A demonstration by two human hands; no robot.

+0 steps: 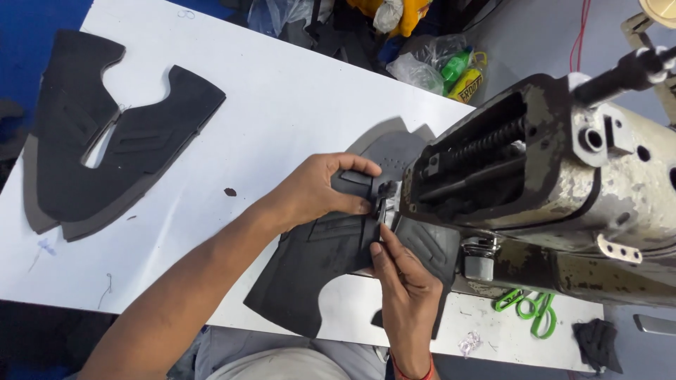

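Nearest the camera, at the bottom of the frame, the right hand (pixel 403 281) reaches up from a wrist with a red band, its fingers closed in a pinch on the edge of a dark shoe upper piece (pixel 317 264) just in front of the sewing machine (pixel 563 190). The left hand (pixel 317 193), coming in from the lower left, curls its fingers around a small black folded part (pixel 359 184) and presses it onto the same piece right at the needle area. The dark piece lies in the lower centre of the frame, on the white table (pixel 282 105), its right end tucked under the machine head.

Judging by how things lie, the piece looks set at the needle with most of its outline not yet fed through; whether any stitching is done cannot be told. A stack of similar dark cut pieces (pixel 105 134) waits at the upper left.

The table's near edge runs close under the piece, so there is little room toward the body. Open white surface lies to the left and above. Green scissors (pixel 528 309) rest at the lower right.
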